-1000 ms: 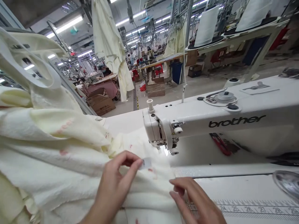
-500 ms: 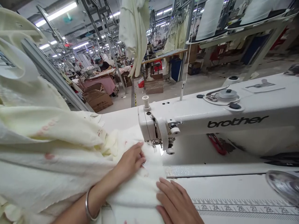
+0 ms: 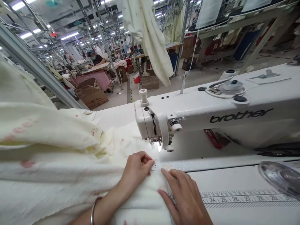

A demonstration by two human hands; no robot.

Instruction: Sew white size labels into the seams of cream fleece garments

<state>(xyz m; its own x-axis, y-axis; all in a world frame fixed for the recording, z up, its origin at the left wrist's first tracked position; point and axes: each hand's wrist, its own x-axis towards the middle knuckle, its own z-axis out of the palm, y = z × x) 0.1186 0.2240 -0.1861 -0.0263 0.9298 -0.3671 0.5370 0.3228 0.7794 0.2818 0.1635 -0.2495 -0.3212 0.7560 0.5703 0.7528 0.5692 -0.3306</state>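
Note:
My left hand (image 3: 137,170) pinches a small white label (image 3: 154,165) against the cream fabric (image 3: 70,162), just in front of the needle of the white Brother sewing machine (image 3: 211,115). A metal bangle sits on that wrist. My right hand (image 3: 184,197) lies flat on the fabric's right edge, fingers stretched out and pointing at the label. The fabric has small pink prints and is piled high to my left.
A ruler strip (image 3: 246,198) runs along the table's front right. A shiny metal dish (image 3: 278,178) sits at the right edge. Behind the machine are hanging cream garments (image 3: 150,34), cardboard boxes (image 3: 92,95) and another person at a far table.
My left hand carried the label from mid-air down to the fabric under the machine head and now pinches it there. My right hand slid forward, fingertips close to the label.

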